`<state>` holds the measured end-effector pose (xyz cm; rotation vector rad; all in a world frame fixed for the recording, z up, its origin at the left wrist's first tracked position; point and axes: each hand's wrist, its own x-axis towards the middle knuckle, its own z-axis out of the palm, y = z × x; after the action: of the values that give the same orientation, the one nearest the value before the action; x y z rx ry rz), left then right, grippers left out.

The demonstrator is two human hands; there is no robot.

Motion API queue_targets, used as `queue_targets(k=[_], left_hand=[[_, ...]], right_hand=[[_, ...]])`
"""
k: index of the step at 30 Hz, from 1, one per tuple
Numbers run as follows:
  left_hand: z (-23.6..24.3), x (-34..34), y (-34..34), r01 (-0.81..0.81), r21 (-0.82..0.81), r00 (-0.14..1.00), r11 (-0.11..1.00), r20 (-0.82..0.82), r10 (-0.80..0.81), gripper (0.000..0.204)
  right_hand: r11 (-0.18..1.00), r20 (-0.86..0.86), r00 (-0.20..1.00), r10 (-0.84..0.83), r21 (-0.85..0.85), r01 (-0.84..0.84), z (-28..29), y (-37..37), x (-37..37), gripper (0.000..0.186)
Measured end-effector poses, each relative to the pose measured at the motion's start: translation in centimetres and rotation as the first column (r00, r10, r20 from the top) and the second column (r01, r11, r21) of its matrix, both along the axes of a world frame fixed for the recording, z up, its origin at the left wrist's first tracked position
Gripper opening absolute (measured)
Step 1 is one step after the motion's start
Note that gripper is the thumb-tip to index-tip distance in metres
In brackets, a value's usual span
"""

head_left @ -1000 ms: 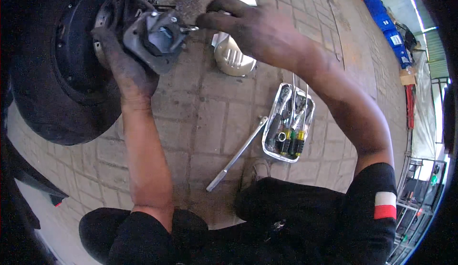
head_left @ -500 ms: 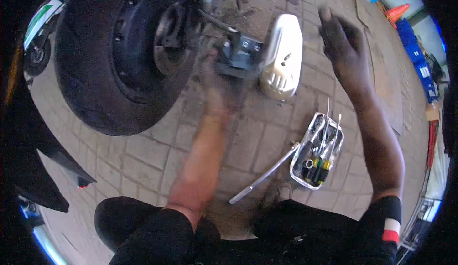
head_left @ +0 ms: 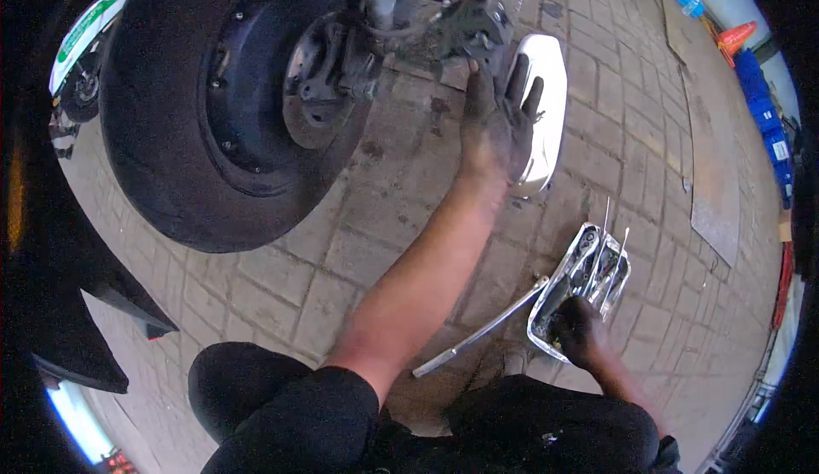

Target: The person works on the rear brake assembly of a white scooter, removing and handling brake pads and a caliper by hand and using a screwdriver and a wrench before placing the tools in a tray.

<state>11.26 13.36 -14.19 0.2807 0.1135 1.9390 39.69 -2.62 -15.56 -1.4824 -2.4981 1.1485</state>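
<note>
My left hand [head_left: 497,128] reaches forward, its blackened fingers spread apart. The hand overlaps the edge of a shiny elongated cover [head_left: 546,77] lying on the paving. Just beyond its fingertips is a dark brake caliper [head_left: 482,30], slightly blurred; whether the fingers touch it I cannot tell. My right hand [head_left: 582,331] is down at the near end of a silver tool tray [head_left: 546,346], its fingers curled in among the tools and whatever they hold hidden. Long thin metal shafts [head_left: 607,235] stick out of the tray's far end.
A large wheel with a black tyre [head_left: 153,150] and a brake disc [head_left: 320,120] stands at left. A long-handled wrench [head_left: 482,329] lies left of the tray. Flat board [head_left: 712,167], blue boxes [head_left: 759,90] and an orange cone [head_left: 735,37] line the right side.
My right hand has come down from the raised position at upper right into the tool tray. My left hand has shifted right, its fingers now spread; the caliper sits farther up and right.
</note>
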Motion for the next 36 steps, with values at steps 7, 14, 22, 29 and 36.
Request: queue_targets(k=[7,14,22,29,36], left_hand=[[-2.7,-1.6,1.9,-0.218,-0.227,0.973,0.949,-0.119,0.195,0.063],[-3.3,-0.2,0.8,-0.255,-0.207,0.907,0.944,-0.389,0.16,0.059],[-2.0,-1.5,-0.8,-0.153,-0.428,0.977,0.891,-0.202,0.071,0.035],[-6.7,7.5,-8.3,0.042,-0.77,-0.604,0.637,-0.528,-0.598,0.048],[-16.6,14.2,-20.8,-0.183,-0.67,-0.865,0.719,-0.238,-0.442,0.051]], right_hand=[[1.0,0.029,1.0,-0.003,-0.021,0.004,-2.2,-1.4,1.7,0.008],[0.984,0.024,0.985,-0.172,-0.036,0.173,-3.6,-2.0,4.5,0.029],[0.769,-0.185,0.794,-0.579,0.198,0.607,-6.3,2.8,13.8,0.02],[0.624,-0.287,0.583,-0.76,-0.072,0.778,-10.9,1.9,14.6,0.018],[0.755,-0.252,0.739,-0.625,0.05,0.654,-9.9,1.6,9.9,0.018]])
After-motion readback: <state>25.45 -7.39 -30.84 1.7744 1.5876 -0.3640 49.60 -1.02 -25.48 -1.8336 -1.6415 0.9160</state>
